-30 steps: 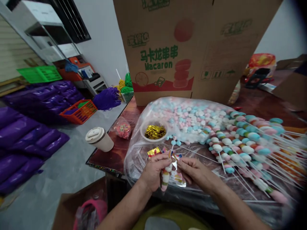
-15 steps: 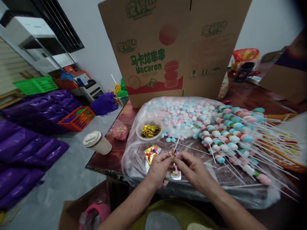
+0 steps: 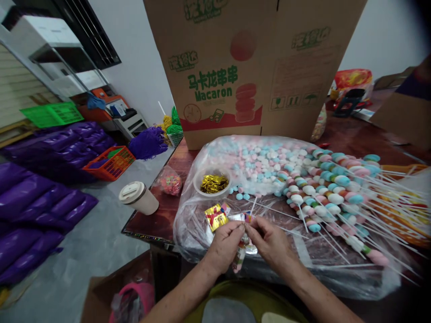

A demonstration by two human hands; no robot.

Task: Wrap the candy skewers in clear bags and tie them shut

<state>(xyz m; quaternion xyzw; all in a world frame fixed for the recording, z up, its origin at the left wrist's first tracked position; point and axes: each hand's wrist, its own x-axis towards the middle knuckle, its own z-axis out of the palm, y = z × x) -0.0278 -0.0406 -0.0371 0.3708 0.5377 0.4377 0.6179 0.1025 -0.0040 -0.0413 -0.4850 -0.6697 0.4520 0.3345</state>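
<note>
A candy skewer (image 3: 239,259) in clear wrapping points down between my hands, its white stick rising above them. My left hand (image 3: 225,246) is closed on its upper part. The thumb and fingers of my right hand (image 3: 269,237) pinch at the same spot; whatever thin piece is there is too small to name. Just beyond lie yellow-and-red packets (image 3: 216,217). A white bowl (image 3: 201,191) of gold twist ties (image 3: 214,183) stands past them. Pink, blue and white candies (image 3: 262,157) lie in a plastic bag, with a pile of skewers (image 3: 332,190) to the right.
A large cardboard box (image 3: 215,121) stands behind the candies. At the table's left edge are a lidded cup (image 3: 143,199) and a small bag of red candies (image 3: 171,183). An orange basket (image 3: 404,233) is at right. An open carton (image 3: 101,291) sits below the table.
The view has shifted slightly. My fingertips have come closer together around the top of the wrapped skewer, and its lower end shows more below my left hand.
</note>
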